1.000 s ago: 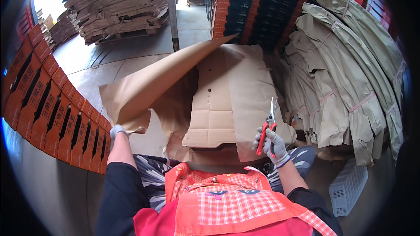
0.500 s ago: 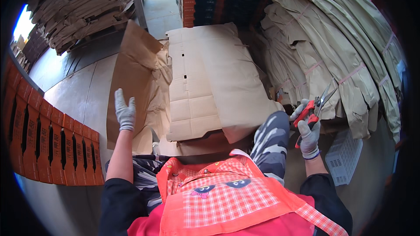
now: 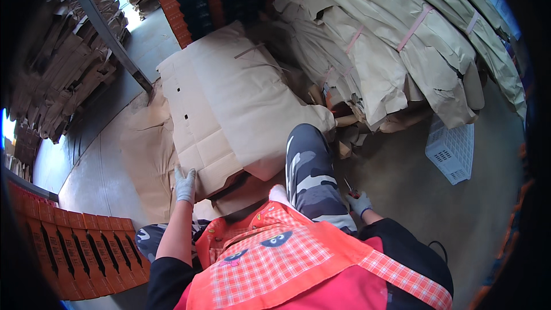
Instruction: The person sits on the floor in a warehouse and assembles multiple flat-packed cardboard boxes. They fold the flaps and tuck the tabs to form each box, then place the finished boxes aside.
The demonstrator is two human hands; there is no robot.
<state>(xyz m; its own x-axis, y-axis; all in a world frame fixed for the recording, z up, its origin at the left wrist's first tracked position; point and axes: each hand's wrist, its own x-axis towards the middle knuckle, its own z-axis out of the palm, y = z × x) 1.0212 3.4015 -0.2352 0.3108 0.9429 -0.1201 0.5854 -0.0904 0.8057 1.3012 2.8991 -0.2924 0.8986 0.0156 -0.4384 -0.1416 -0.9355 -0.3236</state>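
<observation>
Your left hand [image 3: 185, 186], fingers spread, is at the near left corner of the cardboard [image 3: 208, 143], which lies before you partly under brown paper [image 3: 247, 95]. Your right hand [image 3: 361, 202] grips the red-handled shears [image 3: 354, 194] beside your leg [image 3: 313, 166].

Tan cardboard [image 3: 200, 133] lies flat; the red-handled snips [image 3: 352, 192] seem closed.

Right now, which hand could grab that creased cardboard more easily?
Probably the left hand: it's at the near left edge of the creased cardboard, holding no tool. The right hand is farther away, holding red-handled shears.
</observation>
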